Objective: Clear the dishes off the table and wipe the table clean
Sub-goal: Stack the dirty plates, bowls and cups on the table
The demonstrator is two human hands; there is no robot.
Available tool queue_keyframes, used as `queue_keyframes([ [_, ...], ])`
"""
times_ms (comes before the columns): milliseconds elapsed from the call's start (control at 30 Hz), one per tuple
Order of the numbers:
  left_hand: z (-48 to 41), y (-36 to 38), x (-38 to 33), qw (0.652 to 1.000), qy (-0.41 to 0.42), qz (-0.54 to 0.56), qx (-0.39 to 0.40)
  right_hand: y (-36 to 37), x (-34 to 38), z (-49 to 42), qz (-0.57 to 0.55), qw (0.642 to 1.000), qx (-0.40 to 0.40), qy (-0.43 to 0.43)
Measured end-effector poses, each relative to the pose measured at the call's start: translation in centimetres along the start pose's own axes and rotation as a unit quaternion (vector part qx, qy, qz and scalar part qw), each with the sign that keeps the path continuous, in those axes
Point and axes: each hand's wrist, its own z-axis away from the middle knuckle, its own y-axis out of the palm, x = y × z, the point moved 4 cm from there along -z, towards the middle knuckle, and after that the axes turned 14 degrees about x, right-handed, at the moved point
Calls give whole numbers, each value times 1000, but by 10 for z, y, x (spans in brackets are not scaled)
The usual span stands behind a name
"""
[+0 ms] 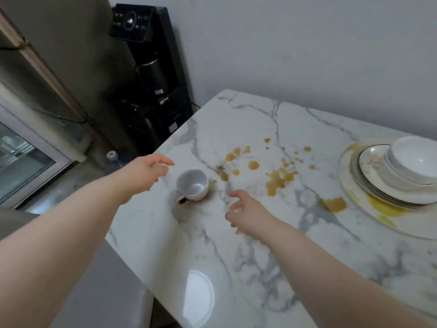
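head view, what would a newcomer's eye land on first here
The white cup lies tipped on its side on the table, with the left hand and right hand open on either side of it. Next, brown splashes spread across the marble toward a stack of plates and bowls at the right.

desk point(272, 268): white marble, grey veins. Spills point(276, 179): amber-brown spots, yellow smears by plates. Cup point(192, 184): white, rim pattern maybe speckled, too blurry. Stacked dishes point(402, 176): white, dark-rimmed. Dispenser point(151, 74): black.
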Motion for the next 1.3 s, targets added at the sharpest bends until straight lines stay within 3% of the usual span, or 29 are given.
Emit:
queue_keyframes([
  [133, -7, 9, 65, 993, -91, 46, 52, 43, 15, -33, -109, 993, 1, 37],
  [267, -23, 40, 96, 981, -99, 87, 143, 68, 28, -57, -151, 987, -43, 21],
  [467, -41, 71, 93, 967, 3, 211, 140, 85, 33, -67, -219, 971, -99, -3],
  [667, -39, 77, 73, 970, 92, 203, 92, 71, 32, -40, -330, 936, -121, 32],
  [800, -26, 100, 13, 962, 162, 184, 117, 27, 28, 11, -371, 911, -181, -2],
  [1033, -15, 218, -136, 923, 246, 161, 247, -93, -30, 132, -446, 824, -347, -37],
  [1300, -50, 330, -195, 934, 202, 109, 274, -200, -147, 182, -571, 707, -417, -9],
])
